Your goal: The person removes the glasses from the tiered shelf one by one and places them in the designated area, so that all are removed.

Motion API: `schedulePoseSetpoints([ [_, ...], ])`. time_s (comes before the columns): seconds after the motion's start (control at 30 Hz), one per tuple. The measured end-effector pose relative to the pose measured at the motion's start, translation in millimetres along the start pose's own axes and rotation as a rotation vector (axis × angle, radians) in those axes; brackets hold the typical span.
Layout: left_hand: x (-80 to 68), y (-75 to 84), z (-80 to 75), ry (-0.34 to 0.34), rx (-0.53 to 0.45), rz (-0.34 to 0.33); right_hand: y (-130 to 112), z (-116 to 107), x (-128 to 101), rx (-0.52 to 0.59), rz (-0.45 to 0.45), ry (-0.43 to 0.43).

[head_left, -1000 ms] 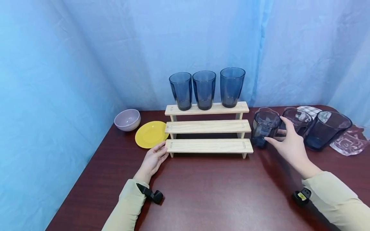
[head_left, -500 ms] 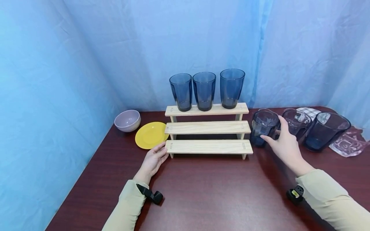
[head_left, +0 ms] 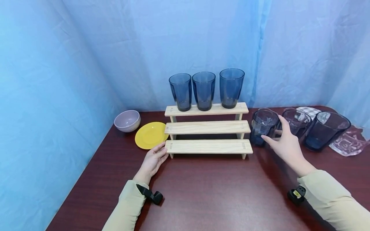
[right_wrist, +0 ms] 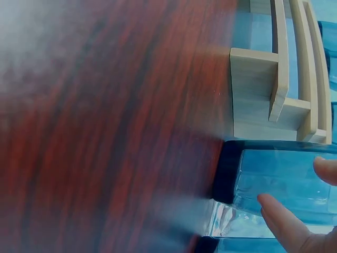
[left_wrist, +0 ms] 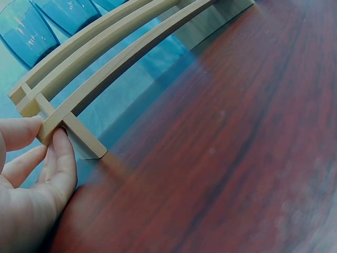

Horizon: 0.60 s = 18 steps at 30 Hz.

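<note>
Three glasses [head_left: 203, 90] stand on the rack's [head_left: 207, 127] top step.

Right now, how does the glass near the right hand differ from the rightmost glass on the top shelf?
The near glass stands on the table beside the rack, at the right hand; the rightmost shelf glass stands untouched on the top shelf. Both are upright, empty, dark blue tumblers.

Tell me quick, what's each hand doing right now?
Left hand: open, fingers touching the wooden rack's left end.
Right hand: open around the nearest blue glass, not gripping.
</note>
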<state>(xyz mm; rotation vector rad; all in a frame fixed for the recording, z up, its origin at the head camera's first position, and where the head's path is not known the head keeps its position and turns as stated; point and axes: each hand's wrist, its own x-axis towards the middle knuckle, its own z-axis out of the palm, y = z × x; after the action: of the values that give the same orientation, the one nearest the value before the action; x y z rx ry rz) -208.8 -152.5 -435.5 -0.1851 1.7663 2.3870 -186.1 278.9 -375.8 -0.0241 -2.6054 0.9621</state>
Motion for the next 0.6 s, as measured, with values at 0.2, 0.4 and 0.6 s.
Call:
schedulePoseSetpoints([
  [0.2,-0.8,-0.1,0.2,0.001,-0.012,0.006,-3,-7,-5,0.036,0.014,-0.028],
  [0.4,-2.1,0.8,-0.3,-0.004,-0.023,0.007,-10,-15,-14,0.052,0.024,-0.053],
  [0.6,-1.3,2.3,0.4,-0.007,-0.007,-0.006,-22,-20,-22,0.075,0.019,-0.071],
])
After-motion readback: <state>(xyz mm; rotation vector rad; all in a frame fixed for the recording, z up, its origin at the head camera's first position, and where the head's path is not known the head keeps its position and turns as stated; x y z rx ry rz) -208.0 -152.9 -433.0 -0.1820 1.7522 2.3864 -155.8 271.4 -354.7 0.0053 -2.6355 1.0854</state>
